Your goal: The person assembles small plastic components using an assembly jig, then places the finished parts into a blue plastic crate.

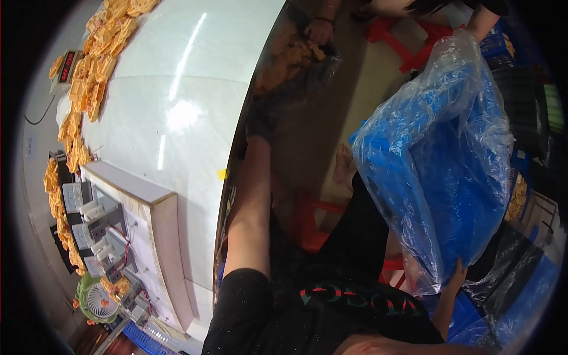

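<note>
A large blue crate (pixel 467 195) lined with a clear plastic bag (pixel 408 148) stands tilted at the right. My right hand (pixel 458 276) grips the near edge of this lined crate, its fingers folded over the plastic. My left arm reaches forward along the table edge, and my left hand (pixel 259 128) is lost in shadow, with its fingers hidden. Just beyond it lies a dark bag (pixel 331 68) holding orange-tan moulded pieces (pixel 290 62). A co-worker's hand (pixel 320 31) is at this dark bag; their other arm (pixel 482 25) reaches to the far end of the clear bag.
At the left is a white table (pixel 177 89) with piles of orange pieces (pixel 94 77), a digital scale (pixel 66 72) and a board fixture with clamps (pixel 148 231). A green fan (pixel 97 299) sits beyond. Red stools (pixel 396 38) and stacked blue crates (pixel 497 47) stand nearby.
</note>
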{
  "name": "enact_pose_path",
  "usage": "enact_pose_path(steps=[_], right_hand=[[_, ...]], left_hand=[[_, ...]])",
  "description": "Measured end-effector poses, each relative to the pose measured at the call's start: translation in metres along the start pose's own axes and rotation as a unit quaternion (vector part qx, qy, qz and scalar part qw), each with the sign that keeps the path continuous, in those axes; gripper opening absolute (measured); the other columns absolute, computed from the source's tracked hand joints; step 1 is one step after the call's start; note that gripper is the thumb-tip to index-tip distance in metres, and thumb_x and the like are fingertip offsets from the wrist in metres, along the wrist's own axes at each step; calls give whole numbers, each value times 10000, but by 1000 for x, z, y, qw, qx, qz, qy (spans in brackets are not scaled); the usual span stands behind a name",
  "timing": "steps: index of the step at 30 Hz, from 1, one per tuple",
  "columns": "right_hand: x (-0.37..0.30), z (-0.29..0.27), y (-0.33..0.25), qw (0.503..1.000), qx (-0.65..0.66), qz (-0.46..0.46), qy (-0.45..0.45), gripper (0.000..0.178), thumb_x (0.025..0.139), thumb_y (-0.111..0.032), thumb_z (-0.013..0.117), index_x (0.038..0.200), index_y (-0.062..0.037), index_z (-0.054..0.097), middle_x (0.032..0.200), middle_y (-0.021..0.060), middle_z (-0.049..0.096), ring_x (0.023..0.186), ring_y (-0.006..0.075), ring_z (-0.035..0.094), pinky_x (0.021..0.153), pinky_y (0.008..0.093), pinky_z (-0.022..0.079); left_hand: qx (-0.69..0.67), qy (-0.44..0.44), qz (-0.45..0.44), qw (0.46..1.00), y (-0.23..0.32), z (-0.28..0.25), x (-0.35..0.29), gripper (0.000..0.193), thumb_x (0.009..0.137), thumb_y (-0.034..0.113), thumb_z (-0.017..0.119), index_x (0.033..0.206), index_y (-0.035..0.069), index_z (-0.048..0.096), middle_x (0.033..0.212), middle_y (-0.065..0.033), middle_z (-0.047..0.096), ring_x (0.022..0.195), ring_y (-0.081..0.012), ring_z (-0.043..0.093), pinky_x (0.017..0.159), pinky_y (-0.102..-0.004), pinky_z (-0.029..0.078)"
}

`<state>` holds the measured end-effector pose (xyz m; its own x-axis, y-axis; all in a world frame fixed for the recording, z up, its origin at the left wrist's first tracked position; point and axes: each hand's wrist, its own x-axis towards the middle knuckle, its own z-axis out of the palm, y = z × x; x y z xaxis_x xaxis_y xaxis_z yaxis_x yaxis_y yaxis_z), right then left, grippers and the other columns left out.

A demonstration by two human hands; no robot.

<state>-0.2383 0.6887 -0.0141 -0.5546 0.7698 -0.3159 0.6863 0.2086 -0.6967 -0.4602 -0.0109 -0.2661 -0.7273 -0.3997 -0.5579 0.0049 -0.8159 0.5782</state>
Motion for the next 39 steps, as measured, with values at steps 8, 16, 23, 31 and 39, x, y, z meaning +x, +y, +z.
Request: enact_pose_path(steps=[8, 16, 23, 31, 39], right_hand=[[19, -4, 10, 1000, -3, -1, -26, 524, 885, -287, 684, 1283, 24, 547, 1203, 121, 611, 1031, 225, 592, 892, 325, 459], [21, -10, 6, 999, -39, -7, -2, 537, 882, -282, 677, 1293, 36, 542, 1208, 128, 609, 1040, 236, 585, 917, 334, 443], [10, 16, -2, 999, -39, 20, -29, 552, 885, -292, 673, 1307, 35, 532, 1218, 137, 606, 1059, 252, 583, 929, 341, 442], [2, 10, -5, 999, -29, 10, -18, 572, 889, -286, 665, 1341, 26, 505, 1255, 150, 587, 1071, 266, 582, 926, 347, 446], [6, 16, -1, 999, -29, 27, -23, 563, 900, -280, 652, 1345, 29, 498, 1268, 152, 579, 1075, 272, 577, 936, 359, 438]], left_hand=[[157, -27, 115, 981, -13, -145, 186, 306, 969, 208, 440, 1175, 65, 615, 1089, -103, 664, 1001, -263, 624, 935, -416, 501], [-81, 74, -57, 992, -56, -90, 124, 174, 944, 167, 443, 941, 105, 605, 745, -39, 558, 608, -165, 510, 614, -322, 501], [-69, 100, -27, 992, 14, -72, 40, 205, 953, 188, 428, 1010, 88, 598, 879, -61, 608, 766, -215, 604, 763, -358, 540], [-35, 273, -72, 959, -73, -44, -8, 291, 994, 259, 428, 1177, 64, 543, 1082, -96, 591, 919, -228, 604, 845, -381, 534], [-3, 194, -77, 978, -148, -56, -28, 351, 1007, 272, 410, 1251, 60, 545, 1152, -128, 591, 1038, -246, 577, 891, -358, 500]])
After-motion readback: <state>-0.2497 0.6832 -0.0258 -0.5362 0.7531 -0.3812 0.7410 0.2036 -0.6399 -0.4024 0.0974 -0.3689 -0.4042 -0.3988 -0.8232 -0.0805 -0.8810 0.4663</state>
